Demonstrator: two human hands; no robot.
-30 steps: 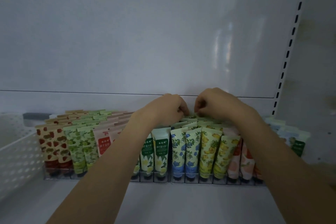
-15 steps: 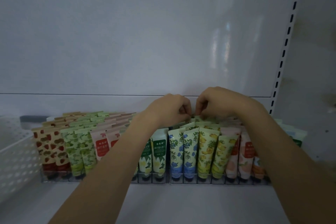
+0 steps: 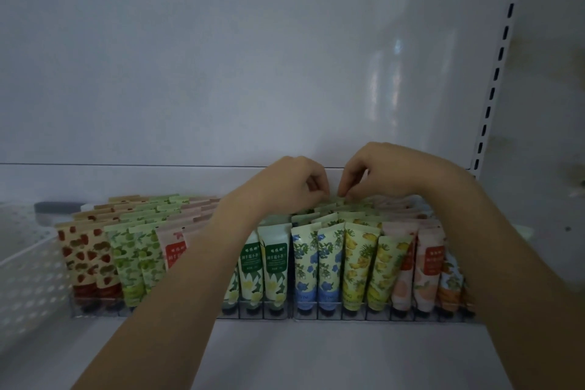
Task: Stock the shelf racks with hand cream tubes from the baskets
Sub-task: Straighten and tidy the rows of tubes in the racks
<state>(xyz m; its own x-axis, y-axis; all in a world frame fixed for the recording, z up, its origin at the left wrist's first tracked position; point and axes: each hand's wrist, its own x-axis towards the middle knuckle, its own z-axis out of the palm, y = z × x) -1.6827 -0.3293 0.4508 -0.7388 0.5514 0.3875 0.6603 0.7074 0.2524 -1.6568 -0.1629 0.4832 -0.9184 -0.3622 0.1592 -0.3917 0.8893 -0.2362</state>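
Filling the clear plastic divided rack (image 3: 348, 315) below your grip, hand cream tubes stand cap-down in rows running front to back. Far to the left of the grip are strawberry-print tubes (image 3: 85, 260), then lime-print green tubes (image 3: 136, 260) and pink tubes with red labels (image 3: 175, 247). White-flower tubes with dark green labels (image 3: 275, 269) stand beside your left forearm. Blue-flower tubes (image 3: 316, 266) and yellow-fruit tubes (image 3: 361, 263) stand just in front of your fingertips, and peach-print pink tubes (image 3: 427, 266) are beside your right forearm. A white perforated plastic basket (image 3: 28, 279) sits well to the left of the grip, next to the rack's end; its contents cannot be made out.

Both your hands reach over the front rows to the back of the rack, knuckles up and fingers curled down, the fingertips nearly meeting. Your right hand (image 3: 389, 171) pinches the crimped top of a pale green hand cream tube (image 3: 340, 201) at the rear of the middle rows. Your left hand (image 3: 285, 187) curls its fingers just beside that spot; whether they hold the tube cannot be told.
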